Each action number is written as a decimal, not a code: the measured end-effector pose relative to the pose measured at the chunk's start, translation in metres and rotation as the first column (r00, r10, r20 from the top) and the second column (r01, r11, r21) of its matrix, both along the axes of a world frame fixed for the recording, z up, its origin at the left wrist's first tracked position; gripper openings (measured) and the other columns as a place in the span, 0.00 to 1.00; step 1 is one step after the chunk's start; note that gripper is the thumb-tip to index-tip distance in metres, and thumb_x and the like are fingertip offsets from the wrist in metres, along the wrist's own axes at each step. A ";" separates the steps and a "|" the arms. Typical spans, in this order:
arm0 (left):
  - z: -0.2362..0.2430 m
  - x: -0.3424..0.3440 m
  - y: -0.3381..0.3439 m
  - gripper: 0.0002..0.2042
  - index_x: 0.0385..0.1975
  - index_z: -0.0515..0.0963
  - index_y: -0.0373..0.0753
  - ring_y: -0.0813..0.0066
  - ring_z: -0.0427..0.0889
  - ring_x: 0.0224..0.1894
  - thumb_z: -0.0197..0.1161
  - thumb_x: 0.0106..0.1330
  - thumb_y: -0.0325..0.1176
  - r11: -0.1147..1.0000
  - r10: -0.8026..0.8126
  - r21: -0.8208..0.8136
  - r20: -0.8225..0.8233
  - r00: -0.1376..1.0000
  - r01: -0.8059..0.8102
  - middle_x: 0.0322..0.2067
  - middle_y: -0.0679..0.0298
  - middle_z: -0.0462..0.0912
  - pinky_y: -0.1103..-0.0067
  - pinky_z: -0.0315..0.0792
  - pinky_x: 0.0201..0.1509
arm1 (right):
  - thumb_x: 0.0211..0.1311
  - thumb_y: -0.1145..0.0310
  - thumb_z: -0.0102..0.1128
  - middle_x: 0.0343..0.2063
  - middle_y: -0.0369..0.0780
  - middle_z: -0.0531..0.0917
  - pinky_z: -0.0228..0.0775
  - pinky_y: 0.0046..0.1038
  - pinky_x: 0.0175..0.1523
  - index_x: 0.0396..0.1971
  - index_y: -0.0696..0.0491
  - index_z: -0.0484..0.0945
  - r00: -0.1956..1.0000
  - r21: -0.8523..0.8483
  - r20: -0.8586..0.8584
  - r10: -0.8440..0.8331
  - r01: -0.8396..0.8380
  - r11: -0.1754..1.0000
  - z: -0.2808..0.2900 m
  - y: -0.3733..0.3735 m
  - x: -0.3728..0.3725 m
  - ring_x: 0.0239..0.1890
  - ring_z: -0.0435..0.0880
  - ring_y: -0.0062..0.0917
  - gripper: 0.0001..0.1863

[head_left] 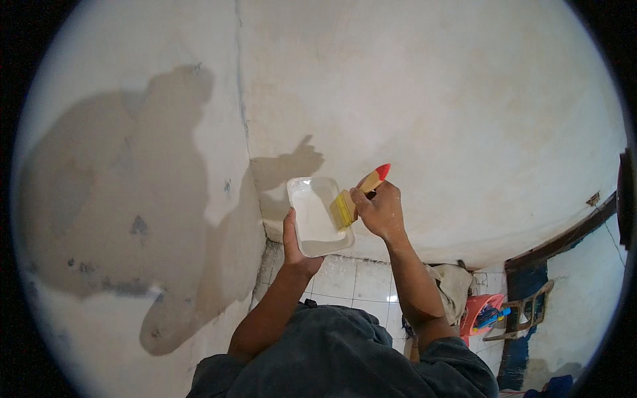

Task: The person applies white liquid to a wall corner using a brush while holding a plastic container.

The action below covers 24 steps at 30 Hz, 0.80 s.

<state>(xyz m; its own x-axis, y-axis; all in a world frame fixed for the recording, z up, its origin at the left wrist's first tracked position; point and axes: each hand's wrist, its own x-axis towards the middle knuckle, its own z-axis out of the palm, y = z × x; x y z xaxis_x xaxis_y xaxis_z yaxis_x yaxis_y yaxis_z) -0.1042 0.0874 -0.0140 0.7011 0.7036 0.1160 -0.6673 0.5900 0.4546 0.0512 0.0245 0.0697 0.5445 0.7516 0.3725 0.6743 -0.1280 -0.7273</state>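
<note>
My left hand [295,249] is closed around the side and underside of a white rectangular plastic tub [300,242]. White paint [315,215] lies in the tub. In my right hand [381,211] is a paintbrush [373,180] with a pale wooden handle, a red tip and a yellow band. The brush points down toward the tub's right side, its bristle end at the inner wall near the paint. The fingers of my right hand wrap round the handle and partly hide it.
Whitish walls meet at a corner [245,119] ahead; the left wall [139,225] has dark patches and my shadow. Below is a tiled floor [371,282]. At the lower right are a beige cloth [451,288], a red plastic chair [472,312] with blue items, and a wooden chair [541,298].
</note>
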 end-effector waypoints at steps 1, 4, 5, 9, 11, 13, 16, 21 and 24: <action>0.001 -0.001 0.005 0.29 0.62 0.67 0.47 0.63 0.72 0.60 0.44 0.70 0.59 0.956 -0.119 -0.278 -0.060 0.991 0.098 0.58 0.64 0.72 0.63 0.67 0.63 | 0.56 0.71 0.61 0.15 0.42 0.80 0.71 0.29 0.28 0.26 0.61 0.77 1.000 -0.002 -0.003 0.006 -0.006 1.000 0.003 -0.001 -0.002 0.19 0.80 0.28 0.08; -0.003 0.002 0.011 0.29 0.63 0.66 0.47 0.62 0.72 0.60 0.43 0.70 0.59 0.969 -0.120 -0.222 -0.033 0.992 0.110 0.59 0.63 0.72 0.63 0.67 0.63 | 0.57 0.67 0.62 0.20 0.46 0.82 0.74 0.32 0.32 0.25 0.61 0.78 0.972 -0.042 -0.233 -0.040 0.031 0.999 0.009 -0.008 -0.010 0.23 0.83 0.32 0.11; -0.002 0.003 0.010 0.29 0.63 0.66 0.47 0.62 0.72 0.60 0.43 0.70 0.59 0.969 -0.118 -0.220 -0.033 0.992 0.108 0.59 0.63 0.72 0.63 0.67 0.63 | 0.58 0.67 0.61 0.20 0.44 0.82 0.74 0.31 0.32 0.26 0.61 0.78 0.971 -0.019 -0.237 -0.035 0.032 0.999 0.006 -0.010 -0.013 0.23 0.83 0.29 0.11; 0.006 0.003 0.003 0.30 0.64 0.64 0.46 0.63 0.73 0.59 0.42 0.70 0.60 0.972 -0.106 -0.218 -0.049 0.993 0.093 0.58 0.62 0.73 0.63 0.68 0.63 | 0.61 0.68 0.61 0.19 0.42 0.82 0.73 0.27 0.31 0.26 0.61 0.78 0.951 0.119 -0.302 0.059 -0.023 0.993 0.012 -0.012 -0.025 0.24 0.82 0.24 0.10; 0.012 0.004 0.005 0.31 0.65 0.64 0.46 0.63 0.73 0.59 0.41 0.70 0.60 0.976 -0.104 -0.193 -0.025 0.994 0.097 0.58 0.62 0.73 0.63 0.68 0.63 | 0.61 0.68 0.61 0.20 0.41 0.82 0.73 0.26 0.31 0.27 0.60 0.78 0.961 0.165 -0.271 0.061 -0.016 0.986 0.014 -0.007 -0.021 0.24 0.82 0.23 0.10; 0.012 0.002 0.001 0.31 0.65 0.64 0.45 0.63 0.73 0.59 0.41 0.70 0.59 0.954 -0.120 -0.284 -0.080 0.989 0.093 0.58 0.62 0.73 0.63 0.68 0.63 | 0.62 0.68 0.61 0.20 0.41 0.83 0.73 0.25 0.31 0.28 0.60 0.78 0.968 0.199 -0.245 0.050 0.000 0.980 0.011 -0.001 -0.016 0.24 0.83 0.22 0.09; 0.002 0.004 0.003 0.30 0.64 0.64 0.45 0.63 0.74 0.59 0.40 0.71 0.58 0.966 -0.131 -0.226 -0.027 0.991 0.121 0.58 0.61 0.73 0.64 0.68 0.62 | 0.62 0.69 0.61 0.21 0.41 0.84 0.73 0.24 0.30 0.29 0.59 0.78 0.993 0.189 -0.113 0.024 -0.002 0.982 0.012 0.013 -0.005 0.23 0.83 0.22 0.09; 0.002 0.012 0.004 0.29 0.64 0.65 0.44 0.63 0.74 0.58 0.41 0.71 0.58 0.971 -0.122 -0.210 -0.018 0.992 0.116 0.58 0.61 0.74 0.65 0.68 0.62 | 0.61 0.74 0.59 0.20 0.40 0.81 0.71 0.23 0.26 0.28 0.62 0.76 0.957 0.181 -0.283 0.064 -0.012 0.983 0.003 0.022 0.002 0.20 0.79 0.20 0.07; 0.003 0.016 0.007 0.30 0.64 0.65 0.44 0.63 0.74 0.58 0.42 0.71 0.58 0.974 -0.113 -0.202 -0.026 0.993 0.105 0.58 0.61 0.73 0.65 0.68 0.62 | 0.59 0.73 0.60 0.19 0.41 0.81 0.70 0.23 0.24 0.28 0.62 0.75 0.961 0.185 -0.273 0.039 0.013 0.983 0.000 0.018 0.002 0.18 0.78 0.20 0.07</action>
